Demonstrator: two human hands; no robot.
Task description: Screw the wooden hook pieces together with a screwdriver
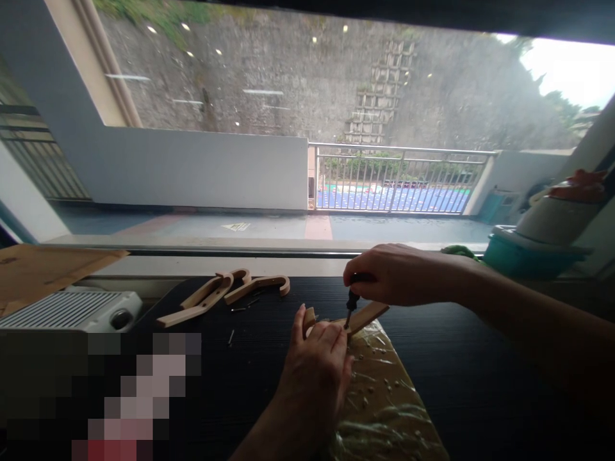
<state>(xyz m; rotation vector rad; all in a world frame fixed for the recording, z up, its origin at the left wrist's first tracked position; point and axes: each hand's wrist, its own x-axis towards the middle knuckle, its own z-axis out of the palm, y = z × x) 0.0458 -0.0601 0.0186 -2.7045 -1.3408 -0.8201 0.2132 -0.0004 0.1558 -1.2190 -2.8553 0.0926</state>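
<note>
My right hand (391, 272) is wrapped round the dark handle of a screwdriver (352, 304), which points down with its tip at a light wooden hook-shaped piece (369, 318). My left hand (323, 358) grips the same piece near its curved end and covers much of it. Underneath lies a tan board or block (384, 390) wrapped in shiny clear film, with several small marks on it. Whether a screw sits under the tip cannot be made out. Several similar wooden hooks (262, 287) lie to the left, with loose screws (231, 337) near them.
All this stands on a black table (259, 397) before a window. At the left are a white slatted appliance (77, 307) and brown cardboard (57, 266). A teal container (533, 253) stands at the right by the sill. A blurred-out patch covers the lower left.
</note>
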